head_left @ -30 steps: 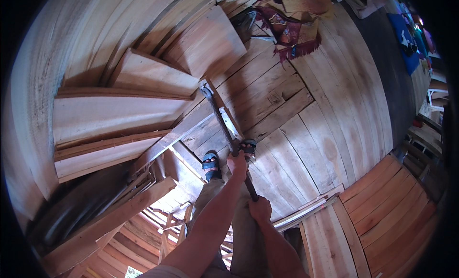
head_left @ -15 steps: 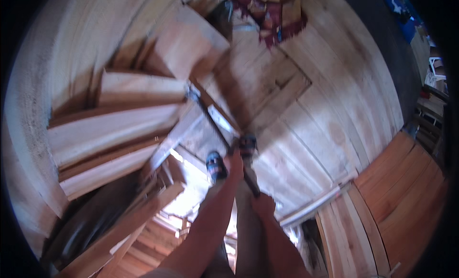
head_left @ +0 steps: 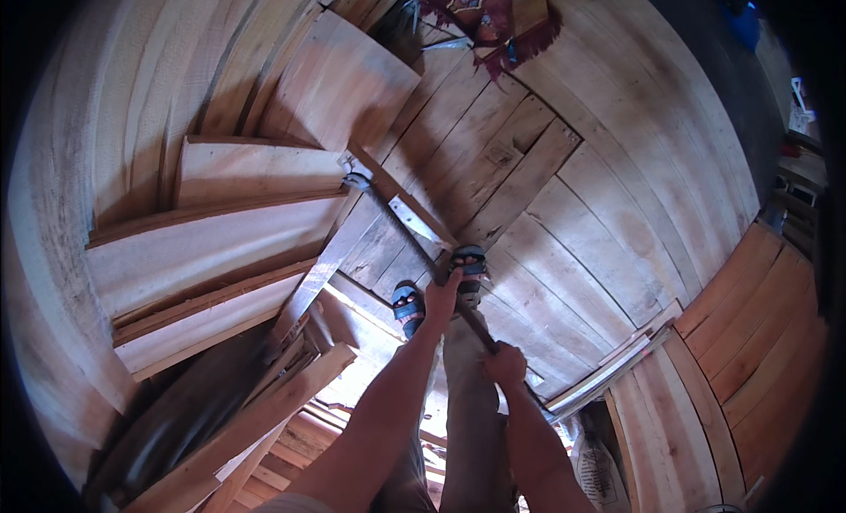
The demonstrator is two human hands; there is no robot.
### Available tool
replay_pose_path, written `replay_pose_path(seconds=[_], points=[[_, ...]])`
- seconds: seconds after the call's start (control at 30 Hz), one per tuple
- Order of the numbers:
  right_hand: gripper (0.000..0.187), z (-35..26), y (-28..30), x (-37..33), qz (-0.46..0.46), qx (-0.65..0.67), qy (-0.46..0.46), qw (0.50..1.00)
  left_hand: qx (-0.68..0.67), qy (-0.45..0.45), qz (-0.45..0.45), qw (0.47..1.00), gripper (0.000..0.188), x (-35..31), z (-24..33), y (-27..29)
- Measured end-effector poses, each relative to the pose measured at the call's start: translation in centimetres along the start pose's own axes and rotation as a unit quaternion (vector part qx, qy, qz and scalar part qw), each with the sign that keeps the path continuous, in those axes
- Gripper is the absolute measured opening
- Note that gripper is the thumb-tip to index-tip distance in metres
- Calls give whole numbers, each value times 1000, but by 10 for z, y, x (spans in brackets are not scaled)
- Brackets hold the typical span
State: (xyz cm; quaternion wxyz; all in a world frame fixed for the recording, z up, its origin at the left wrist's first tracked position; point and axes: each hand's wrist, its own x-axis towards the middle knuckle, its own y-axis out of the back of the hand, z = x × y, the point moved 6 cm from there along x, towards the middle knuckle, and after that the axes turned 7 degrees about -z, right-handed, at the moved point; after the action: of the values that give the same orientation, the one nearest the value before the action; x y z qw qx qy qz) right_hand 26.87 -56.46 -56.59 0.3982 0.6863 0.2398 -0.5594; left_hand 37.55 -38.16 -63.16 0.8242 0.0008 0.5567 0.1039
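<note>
A long dark crowbar [head_left: 404, 234] slants across the middle of the view, from the wooden steps down to my right side. My left hand [head_left: 443, 299] is closed around its middle, just above my sandalled feet. Farther down the shaft, my right hand [head_left: 506, 366] grips it too. The bar's curved claw end [head_left: 357, 180] lies against the corner of a step, next to a small metal piece [head_left: 346, 162]. Beside the shaft runs a narrow wooden strip [head_left: 407, 196] with a shiny metal plate [head_left: 412, 219] along it.
Wooden steps [head_left: 220, 240] rise on the left, with a loose-looking board [head_left: 344, 77] above them. My sandal [head_left: 468, 262] stands on the plank floor [head_left: 573, 240]. A fringed maroon cloth [head_left: 493, 24] lies at the far end. A bright gap [head_left: 357, 390] opens below, beside a wooden beam [head_left: 256, 425].
My right hand has shifted slightly right with the lower part of the bar. Both hands keep their grip, and the claw end stays at the step corner.
</note>
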Motion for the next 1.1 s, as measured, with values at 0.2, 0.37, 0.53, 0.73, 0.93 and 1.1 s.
replay_pose_path(seconds=[0.2,0.37,0.53,0.73,0.93,1.1], points=[[22,37,-7,37,48,-5,25,999,120,-62,-126,983,30,54,37,112],[19,37,-5,39,85,8,55,995,79,-102,30,991,26,92,149,186],[20,34,-6,36,81,2,41,996,141,-6,-11,990,38,137,189,179],[22,32,-5,29,117,-22,51,992,234,22,-26,972,36,169,204,152],[25,27,13,14,126,-68,19,989,270,-88,39,958,20,171,203,167],[24,32,28,-14,130,-85,39,987,288,-80,43,953,14,153,198,190]])
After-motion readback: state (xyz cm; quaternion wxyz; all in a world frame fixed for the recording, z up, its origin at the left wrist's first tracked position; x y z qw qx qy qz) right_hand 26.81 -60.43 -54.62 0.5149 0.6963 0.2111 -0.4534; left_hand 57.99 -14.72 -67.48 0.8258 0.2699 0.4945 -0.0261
